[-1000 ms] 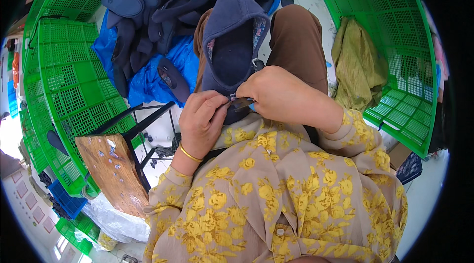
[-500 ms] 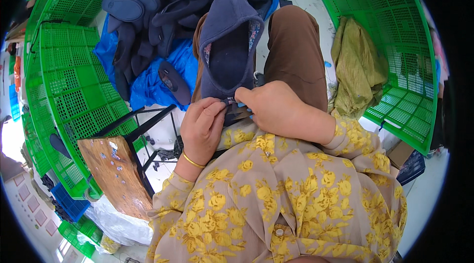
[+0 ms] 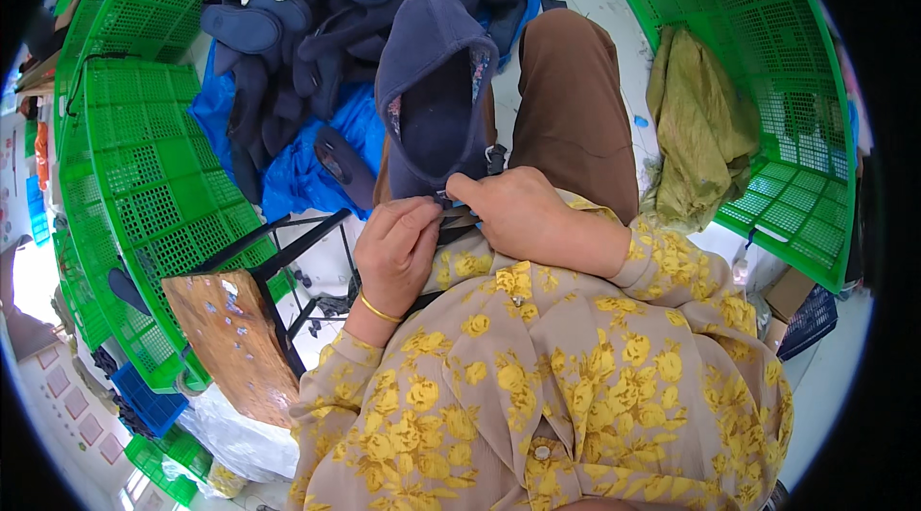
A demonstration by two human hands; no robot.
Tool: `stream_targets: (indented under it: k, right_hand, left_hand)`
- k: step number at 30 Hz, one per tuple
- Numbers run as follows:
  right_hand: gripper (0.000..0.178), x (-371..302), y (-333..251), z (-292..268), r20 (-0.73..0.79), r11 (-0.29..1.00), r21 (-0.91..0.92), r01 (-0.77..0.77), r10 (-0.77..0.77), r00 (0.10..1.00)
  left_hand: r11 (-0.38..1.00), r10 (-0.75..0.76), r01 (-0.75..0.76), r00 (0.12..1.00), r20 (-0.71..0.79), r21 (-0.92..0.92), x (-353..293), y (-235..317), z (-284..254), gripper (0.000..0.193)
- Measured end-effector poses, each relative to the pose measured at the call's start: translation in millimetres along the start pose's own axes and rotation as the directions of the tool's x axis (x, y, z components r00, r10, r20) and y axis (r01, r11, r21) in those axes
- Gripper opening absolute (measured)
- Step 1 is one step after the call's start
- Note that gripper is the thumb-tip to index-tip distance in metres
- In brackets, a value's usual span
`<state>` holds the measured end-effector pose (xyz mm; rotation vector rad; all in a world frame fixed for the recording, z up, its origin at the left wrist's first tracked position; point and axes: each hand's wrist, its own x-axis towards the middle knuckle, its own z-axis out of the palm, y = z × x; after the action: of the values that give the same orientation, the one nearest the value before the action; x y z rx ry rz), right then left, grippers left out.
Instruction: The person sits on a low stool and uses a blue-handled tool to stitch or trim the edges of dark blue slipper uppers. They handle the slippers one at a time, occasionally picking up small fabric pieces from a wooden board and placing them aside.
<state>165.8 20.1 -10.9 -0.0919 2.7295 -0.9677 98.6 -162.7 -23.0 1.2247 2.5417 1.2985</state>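
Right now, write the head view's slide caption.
Left hand and right hand work at a navy slipper, piled slippers beyond.

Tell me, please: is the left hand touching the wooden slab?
Apart. The head view shows the left hand at the navy slipper's heel, with black frame bars and pale floor between it and the wooden slab.

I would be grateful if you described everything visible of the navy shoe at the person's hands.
The navy shoe is a closed-toe slip-on with a soft, fabric-like outside. Floral-looking lining shows at both sides of its wide opening; the inside is plain and dark. It lies over the person's left leg, opening up, toe pointing away, heel toward the body. The left hand pinches at the heel edge, and the right hand is there too. The sole is hidden.
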Motion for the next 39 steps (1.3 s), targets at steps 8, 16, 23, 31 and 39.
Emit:
stream_targets:
  k: [8, 16, 23, 31, 39]
  right_hand:
    - [0.025, -1, 14, 28, -0.204, 0.950, 0.309, 0.042, 0.023, 0.979]
    - [0.025, 2, 15, 34, -0.248, 0.934, 0.350, 0.065, 0.025, 0.968]
    - [0.024, 0, 9, 29, -0.237, 0.899, 0.434, 0.049, 0.062, 0.970]
    - [0.030, 1, 11, 33, -0.267, 0.859, 0.506, 0.072, 0.077, 0.961]
    - [0.037, 6, 11, 32, -0.224, 0.882, 0.460, 0.102, 0.004, 0.975]
  left_hand:
    - [0.998, -0.067, 0.067, 0.995, -0.078, -0.014, 0, 7, 4, 0.019]
    - [0.997, -0.071, 0.069, 0.991, -0.113, -0.027, -2, 7, 8, 0.016]
    - [0.995, -0.080, 0.072, 0.990, -0.115, -0.070, -4, 5, 7, 0.015]
    - [0.994, -0.059, 0.048, 0.992, -0.111, -0.094, -8, 9, 8, 0.016]
    - [0.997, -0.014, 0.006, 0.993, -0.115, -0.076, -8, 4, 11, 0.019]
